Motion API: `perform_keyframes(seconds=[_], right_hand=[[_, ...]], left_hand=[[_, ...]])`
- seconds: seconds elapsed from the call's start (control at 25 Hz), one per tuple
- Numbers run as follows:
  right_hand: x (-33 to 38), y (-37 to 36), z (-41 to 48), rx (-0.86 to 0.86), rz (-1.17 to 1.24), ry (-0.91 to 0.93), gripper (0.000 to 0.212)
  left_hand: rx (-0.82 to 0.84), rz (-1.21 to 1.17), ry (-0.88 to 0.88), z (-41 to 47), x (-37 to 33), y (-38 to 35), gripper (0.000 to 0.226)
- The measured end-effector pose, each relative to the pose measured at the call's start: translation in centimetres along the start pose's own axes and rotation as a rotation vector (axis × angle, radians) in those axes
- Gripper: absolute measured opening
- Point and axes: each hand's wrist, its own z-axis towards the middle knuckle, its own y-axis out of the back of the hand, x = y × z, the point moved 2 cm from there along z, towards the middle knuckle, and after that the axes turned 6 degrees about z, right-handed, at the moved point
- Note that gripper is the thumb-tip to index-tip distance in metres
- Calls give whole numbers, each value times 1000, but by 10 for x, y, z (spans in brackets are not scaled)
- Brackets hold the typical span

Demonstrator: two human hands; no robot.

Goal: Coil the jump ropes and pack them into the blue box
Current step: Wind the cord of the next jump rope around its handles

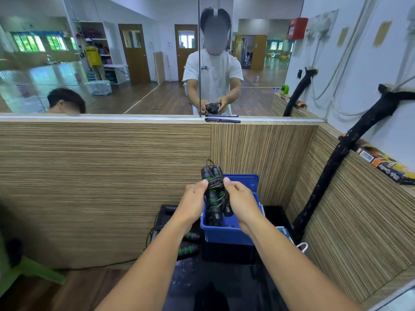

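A coiled jump rope [214, 194], black handles with green rings and thin black cord wound around them, is held upright over the open blue box [226, 234]. My left hand [193, 203] grips its left side and my right hand [241, 203] grips its right side. The bundle's lower end dips inside the box. Another jump rope [187, 248] with green-striped black handles lies on the black surface left of the box, partly hidden by my left forearm.
The box stands on a black stand [224, 254] in a corner of striped wooden panels [101, 176]. A pen [222, 120] lies on the ledge under a mirror. Black foam-wrapped pipe [332, 171] runs along the right wall. Green stool [33, 270] at left.
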Motion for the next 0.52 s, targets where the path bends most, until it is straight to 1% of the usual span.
perform_keyframes(seconds=[0.08,0.16,0.2,0.28,0.36,0.44,0.52], right_hand=[[0,2,0,23,42,-28,25],[-4,3,3,41,90,-55,17],[-8,4,4,41,104,-65,17],[-17,6,9,34,108,-78,21],[-26,8,16,-5,107,-96,31],[-36,12,25,-71,90,-114,41],[-45,16,34,-112,69,-136,43]], left_hand=[[44,-47,-36,2,9,2,39],[30,-6,-40,7,15,6,32],[18,14,-51,9,16,7,26],[-14,17,-49,15,21,8,14],[-46,13,5,26,27,9,25],[-29,22,49,35,31,6,34],[-7,13,89,46,36,-2,29]])
